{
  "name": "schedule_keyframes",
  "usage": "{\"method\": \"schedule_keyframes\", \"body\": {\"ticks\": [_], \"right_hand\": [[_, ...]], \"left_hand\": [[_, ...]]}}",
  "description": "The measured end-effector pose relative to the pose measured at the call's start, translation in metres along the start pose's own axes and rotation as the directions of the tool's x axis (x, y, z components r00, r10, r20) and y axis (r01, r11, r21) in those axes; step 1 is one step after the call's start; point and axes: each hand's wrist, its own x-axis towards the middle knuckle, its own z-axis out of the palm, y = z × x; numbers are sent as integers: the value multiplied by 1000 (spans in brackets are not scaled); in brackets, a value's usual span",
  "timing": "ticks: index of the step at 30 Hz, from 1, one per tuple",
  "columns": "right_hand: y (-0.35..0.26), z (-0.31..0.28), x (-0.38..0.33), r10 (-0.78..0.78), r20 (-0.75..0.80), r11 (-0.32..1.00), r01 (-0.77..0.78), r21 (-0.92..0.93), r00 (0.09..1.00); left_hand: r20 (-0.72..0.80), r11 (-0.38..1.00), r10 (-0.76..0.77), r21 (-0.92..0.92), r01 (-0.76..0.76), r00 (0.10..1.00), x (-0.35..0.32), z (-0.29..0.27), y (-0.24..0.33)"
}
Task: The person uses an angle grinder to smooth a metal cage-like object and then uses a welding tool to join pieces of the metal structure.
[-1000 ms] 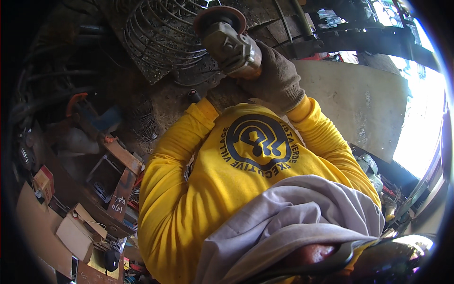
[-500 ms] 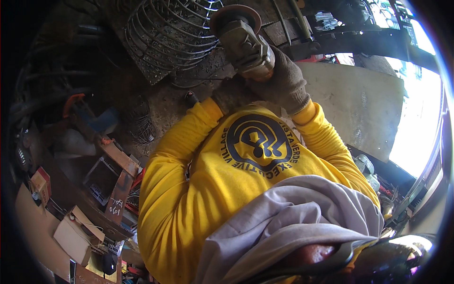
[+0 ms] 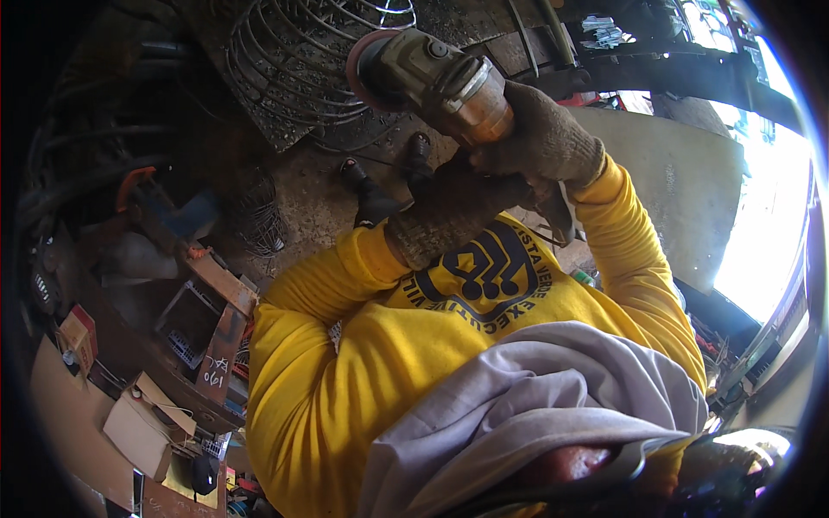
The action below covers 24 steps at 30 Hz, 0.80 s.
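Observation:
Both of my hands wear brown knitted work gloves and are closed around an angle grinder [image 3: 432, 73]. My right hand [image 3: 553, 138] wraps the worn, copper-brown part of its body, behind the gear head. My left hand [image 3: 458, 207] is lower, in shadow, gripping toward the rear; part of its hold is hidden. A grey rear end shows past the left fingers. The reddish-brown disc [image 3: 367, 71] points up and left, in front of a coil of curved metal rods [image 3: 298, 73]. Whether the disc touches the rods I cannot tell.
My sandalled feet [image 3: 380, 198] stand on the stained floor below the grinder. A pale sheet panel [image 3: 691, 181] lies at right. Wire bundles [image 3: 259, 220] lie left. Cardboard boxes [image 3: 142, 432] and a brown metal piece [image 3: 220, 358] crowd the lower left.
The grinder has turned, its disc swinging left and down. My hands have shifted right and lower, and more of the grinder body and my feet now show.

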Motion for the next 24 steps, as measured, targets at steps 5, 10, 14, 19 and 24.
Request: {"method": "schedule_keyframes", "body": {"ticks": [5,10,14,19,24], "right_hand": [[-14,-13,6,39,120,976,-64,209,992],[-3,-25,2,48,184,906,-120,405,982],[1,-28,-11,142,169,865,-205,458,975],[8,-21,-14,50,125,912,-97,399,991],[17,-25,6,-37,206,896,-59,439,978]], "left_hand": [[69,963,167,201,-178,984,-8,-11,23],[15,982,179,64,-179,984,-13,-18,53],[-28,691,633,471,-548,774,-15,-13,55],[39,984,136,-118,-131,990,-16,-10,72],[-87,840,-26,-542,-26,996,-10,-7,70]]}}
